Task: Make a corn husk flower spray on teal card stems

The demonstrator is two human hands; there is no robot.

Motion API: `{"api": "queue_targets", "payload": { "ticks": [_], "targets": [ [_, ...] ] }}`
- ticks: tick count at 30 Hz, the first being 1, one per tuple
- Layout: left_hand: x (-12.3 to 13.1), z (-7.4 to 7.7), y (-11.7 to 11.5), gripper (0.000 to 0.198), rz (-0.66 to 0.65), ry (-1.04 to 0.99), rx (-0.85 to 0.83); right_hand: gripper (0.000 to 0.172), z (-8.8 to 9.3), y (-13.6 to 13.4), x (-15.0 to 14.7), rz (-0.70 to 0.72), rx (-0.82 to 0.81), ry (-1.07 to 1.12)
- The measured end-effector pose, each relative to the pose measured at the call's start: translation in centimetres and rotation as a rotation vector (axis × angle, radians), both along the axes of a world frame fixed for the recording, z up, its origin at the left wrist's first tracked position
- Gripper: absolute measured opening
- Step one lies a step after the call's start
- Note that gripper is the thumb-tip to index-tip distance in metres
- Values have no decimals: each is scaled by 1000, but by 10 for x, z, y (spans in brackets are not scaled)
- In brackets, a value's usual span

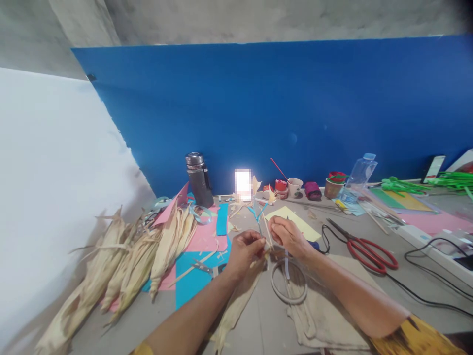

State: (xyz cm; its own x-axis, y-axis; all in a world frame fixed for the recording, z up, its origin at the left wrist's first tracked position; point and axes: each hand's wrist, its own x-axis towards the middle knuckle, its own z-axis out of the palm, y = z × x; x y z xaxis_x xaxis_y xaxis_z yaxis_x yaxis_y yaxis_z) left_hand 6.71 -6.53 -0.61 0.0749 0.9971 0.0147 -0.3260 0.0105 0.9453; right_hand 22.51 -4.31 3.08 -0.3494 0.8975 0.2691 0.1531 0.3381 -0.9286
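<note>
Both my hands meet at the middle of the table. My left hand (247,249) is closed in a pinch at the foot of a thin flower stem (259,226), which has blue strips and pale corn-husk blooms (272,196) on top. Beside it, my right hand (286,234) has its fingers curled together at a narrow pale husk strip (267,230); the fingertips' exact grip is hidden. Under the hands lies a long corn husk (238,308). A roll of grey tape (272,286) sits below my right hand, in front of a beige cloth (332,315).
Dried corn husks (129,273) lie in a heap at left, near a dark flask (199,180). Small scissors (203,267) rest on blue paper (190,291). Red-handled scissors (373,254), a black cable (424,296) and a power strip (424,246) are at right. Paper cups (294,188) line the back.
</note>
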Motion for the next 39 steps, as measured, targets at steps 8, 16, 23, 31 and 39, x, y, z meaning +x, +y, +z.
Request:
{"api": "queue_targets", "payload": {
  "ticks": [8,16,23,31,39],
  "targets": [
    [-2,11,-2,27,45,3,37,39,-7,2,-5,57,-67,25],
    [-7,10,3,22,94,30,57,39,-11,6,-10,-8,-239,195],
    [-6,13,2,19,131,90,63,35,-17,5,-9,38,-196,219],
    [-6,18,-3,19,129,134,68,25,-19,-2,-13,-72,36,-27],
    [-4,12,-5,26,14,61,118,28,-25,-3,-13,-19,137,-124]
  ]
}}
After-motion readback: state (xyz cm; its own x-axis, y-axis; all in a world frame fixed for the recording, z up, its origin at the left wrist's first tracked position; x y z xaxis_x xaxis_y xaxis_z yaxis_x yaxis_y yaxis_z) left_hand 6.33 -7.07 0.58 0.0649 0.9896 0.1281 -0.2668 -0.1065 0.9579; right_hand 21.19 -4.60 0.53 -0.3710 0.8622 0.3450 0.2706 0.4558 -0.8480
